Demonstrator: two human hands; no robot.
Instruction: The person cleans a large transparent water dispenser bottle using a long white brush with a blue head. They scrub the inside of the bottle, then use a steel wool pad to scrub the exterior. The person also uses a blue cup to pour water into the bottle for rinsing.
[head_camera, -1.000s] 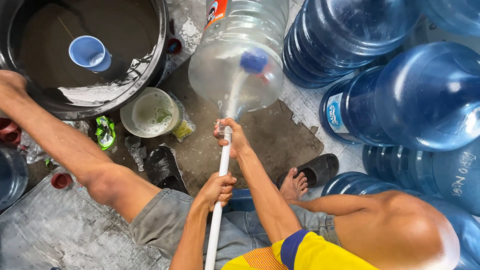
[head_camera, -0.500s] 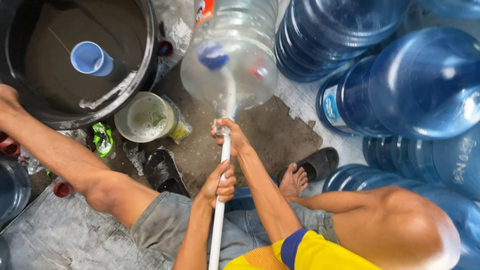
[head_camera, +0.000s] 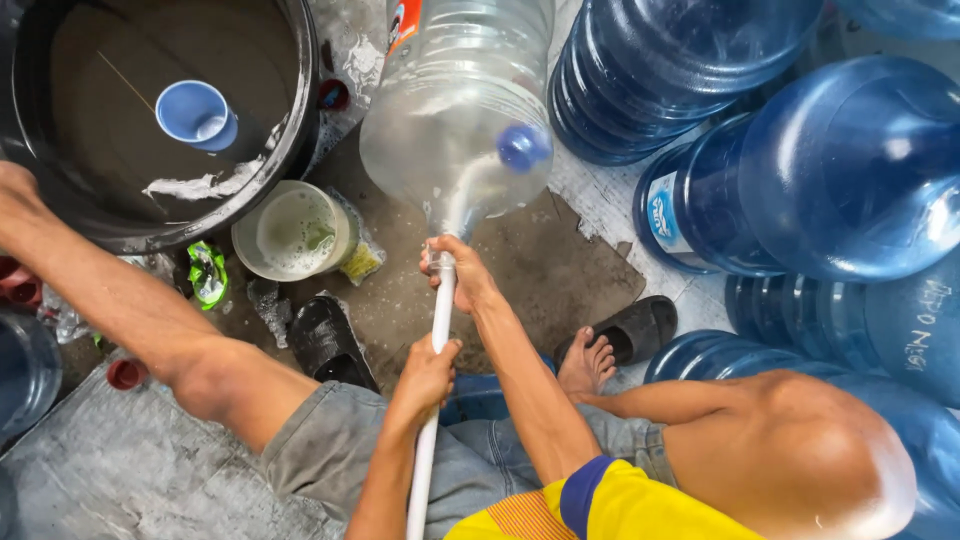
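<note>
both hands clenched on the white pole (head_camera: 437, 340): right hand (head_camera: 458, 275) high up near the jug's mouth, left hand (head_camera: 430, 372) lower on the shaft. pole runs into the clear water jug (head_camera: 455, 110), which lies tilted on its side on the floor (head_camera: 90, 490) in front of the knees.

change: the blue brush head (head_camera: 523, 147) inside the jug was centre-high a second ago, swung left half a second ago, now sits right and lower against the wall. hands barely shifted, so the pole is pivoting at the neck, sweeping the inside wall. foam streaks visible inside.

around: black tub (head_camera: 290, 150) upper left with a blue cup (head_camera: 195, 112) in it, cream pot of suds (head_camera: 298, 232) beside it, stacked blue jugs (head_camera: 820, 160) on the right, black sandals (head_camera: 325, 340) by the feet.
</note>
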